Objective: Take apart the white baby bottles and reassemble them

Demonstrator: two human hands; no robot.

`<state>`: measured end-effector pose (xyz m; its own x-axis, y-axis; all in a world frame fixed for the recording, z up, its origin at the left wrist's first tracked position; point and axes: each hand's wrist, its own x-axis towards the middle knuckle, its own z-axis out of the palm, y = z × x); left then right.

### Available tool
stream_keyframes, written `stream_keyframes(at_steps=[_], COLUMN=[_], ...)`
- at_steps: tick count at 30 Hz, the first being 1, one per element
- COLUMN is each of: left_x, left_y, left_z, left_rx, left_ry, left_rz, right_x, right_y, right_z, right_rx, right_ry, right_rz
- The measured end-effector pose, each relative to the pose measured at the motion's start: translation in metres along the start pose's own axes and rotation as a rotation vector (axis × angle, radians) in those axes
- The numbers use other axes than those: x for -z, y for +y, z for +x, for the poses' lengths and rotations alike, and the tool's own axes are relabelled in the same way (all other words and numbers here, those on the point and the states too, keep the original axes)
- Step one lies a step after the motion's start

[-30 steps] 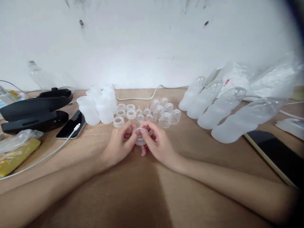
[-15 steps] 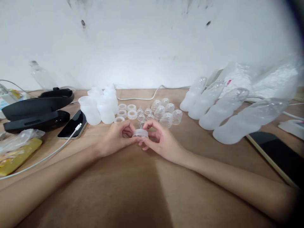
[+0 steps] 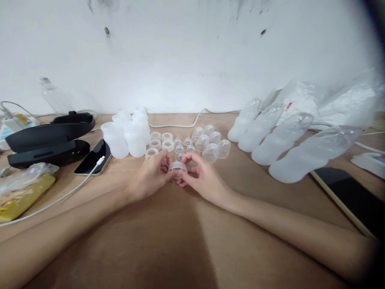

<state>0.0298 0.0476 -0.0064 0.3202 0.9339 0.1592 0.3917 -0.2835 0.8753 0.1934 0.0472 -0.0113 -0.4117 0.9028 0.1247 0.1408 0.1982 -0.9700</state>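
Observation:
Between my two hands is a translucent bottle collar ring (image 3: pixel 177 165), held just above the table with clear material showing at its lower part. My left hand (image 3: pixel 155 171) pinches its left side with thumb and fingers. The fingers of my right hand (image 3: pixel 200 173) close on its right side. Right behind the ring lie several clear bottle teats (image 3: pixel 187 141). More collar rings (image 3: pixel 155 144) sit in rows to their left, and several clear dome caps (image 3: pixel 210 151) stand to their right.
Frosted bottle bodies (image 3: pixel 116 140) stand at the back left. Capped baby bottles (image 3: pixel 291 164) form a row at the right. A phone (image 3: pixel 90 162) with a white cable, a black headset-like item (image 3: pixel 48 136) and a yellow packet (image 3: pixel 30 196) lie left; another dark phone-like device (image 3: pixel 345 192) lies right.
My left hand has shifted its grip around the collar ring, and its fingers are more curled. The ring has tilted slightly; the teat tip seen just above it no longer shows clearly.

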Motion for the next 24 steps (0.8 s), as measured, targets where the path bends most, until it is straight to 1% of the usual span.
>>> stream_keyframes(at_steps=[2,4,9,11,14,18,21,24], left_x=[0.001,0.003,0.009,0.009,0.008,0.007,0.009,0.012], left_y=[-0.001,0.000,0.009,0.011,0.013,0.013,0.014,0.018], left_z=[0.001,0.002,-0.001,-0.002,-0.002,-0.001,-0.002,-0.004], left_rx=[-0.008,-0.030,-0.086,-0.123,-0.151,-0.145,-0.133,-0.129], left_ry=[-0.038,-0.084,-0.074,-0.082,-0.088,-0.083,-0.092,-0.097], left_rz=[-0.021,0.027,0.395,0.472,0.526,0.550,0.516,0.530], right_x=[0.002,0.003,0.003,0.002,0.000,-0.001,0.001,0.003], right_y=[0.003,0.004,-0.001,-0.003,-0.004,-0.003,0.000,0.001], right_z=[0.002,0.002,0.001,0.000,0.000,-0.001,-0.001,-0.001], right_rx=[-0.009,-0.011,0.003,-0.004,-0.018,-0.006,0.023,0.052], right_ry=[-0.033,-0.054,-0.018,-0.002,0.024,0.029,0.000,-0.040], right_rz=[0.022,0.004,-0.091,-0.103,-0.115,-0.112,-0.129,-0.121])
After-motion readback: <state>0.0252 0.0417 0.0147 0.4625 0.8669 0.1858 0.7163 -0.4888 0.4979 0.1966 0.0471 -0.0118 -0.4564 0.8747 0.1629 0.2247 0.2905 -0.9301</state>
